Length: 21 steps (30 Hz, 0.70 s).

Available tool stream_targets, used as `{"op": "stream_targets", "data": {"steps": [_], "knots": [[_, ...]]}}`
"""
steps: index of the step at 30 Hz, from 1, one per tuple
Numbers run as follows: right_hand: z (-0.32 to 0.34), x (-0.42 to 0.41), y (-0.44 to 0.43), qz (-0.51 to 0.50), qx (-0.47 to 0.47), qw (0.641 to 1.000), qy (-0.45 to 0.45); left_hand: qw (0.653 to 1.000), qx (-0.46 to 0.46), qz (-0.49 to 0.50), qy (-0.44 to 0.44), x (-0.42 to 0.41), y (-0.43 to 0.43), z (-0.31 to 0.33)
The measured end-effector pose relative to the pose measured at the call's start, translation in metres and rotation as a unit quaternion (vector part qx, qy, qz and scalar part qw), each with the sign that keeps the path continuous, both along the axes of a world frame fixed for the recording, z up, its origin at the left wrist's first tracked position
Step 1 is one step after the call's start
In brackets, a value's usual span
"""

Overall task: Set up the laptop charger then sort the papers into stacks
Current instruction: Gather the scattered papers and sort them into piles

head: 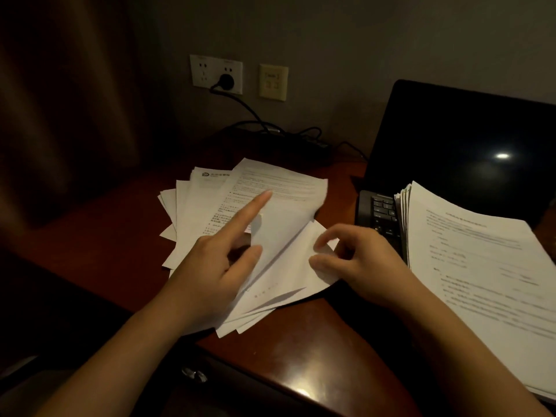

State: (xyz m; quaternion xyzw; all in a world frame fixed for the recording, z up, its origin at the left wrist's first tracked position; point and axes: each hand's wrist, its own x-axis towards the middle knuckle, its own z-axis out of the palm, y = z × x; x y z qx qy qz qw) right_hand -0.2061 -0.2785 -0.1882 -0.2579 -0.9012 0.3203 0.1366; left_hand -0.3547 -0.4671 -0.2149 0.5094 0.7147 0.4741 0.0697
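The charger (225, 82) looks plugged in, so sorting is in hand. The left hand (210, 272), fingers straight, steadies the papers (204, 206). The right hand (364, 260) pinches a sheet (288, 266), likely bound for the right stack (481, 260).

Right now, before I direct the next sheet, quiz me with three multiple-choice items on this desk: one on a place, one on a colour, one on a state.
1. Where does the neat stack lie?
A. On the laptop keyboard
B. On the floor
C. Leaning on the curtain

2. What colour is the plug in the wall socket?
A. White
B. Black
C. Red

3. What is the right hand doing?
A. Lying flat on bare wood
B. Gripping a cable
C. Pinching the corner of a sheet

Answers: 1 A, the stack covers most of the keys, with only their left end showing; 2 B, the plug is dark against the white plate; 3 C, thumb and forefinger meet on the sheet's raised corner.
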Motion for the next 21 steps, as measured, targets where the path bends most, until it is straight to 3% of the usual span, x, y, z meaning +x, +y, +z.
{"op": "stream_targets", "data": {"steps": [2, 6, 10, 21], "knots": [[0.0, -0.001, -0.001, 0.01, 0.036, 0.999, -0.018, 1.0, -0.013, -0.02, -0.004, 0.001, 0.0, 0.003], [0.0, -0.001, 0.008, -0.003, -0.019, 0.999, -0.026, 0.995, -0.091, -0.03, 0.005, 0.002, 0.004, 0.003], [-0.003, -0.002, 0.008, -0.035, -0.027, 0.999, -0.01, 0.975, -0.203, -0.037, 0.084, 0.003, 0.006, 0.005], [0.005, 0.004, 0.008, -0.092, -0.116, 0.987, 0.055, 0.982, -0.177, -0.06, -0.039, -0.007, 0.0, 0.015]]}}
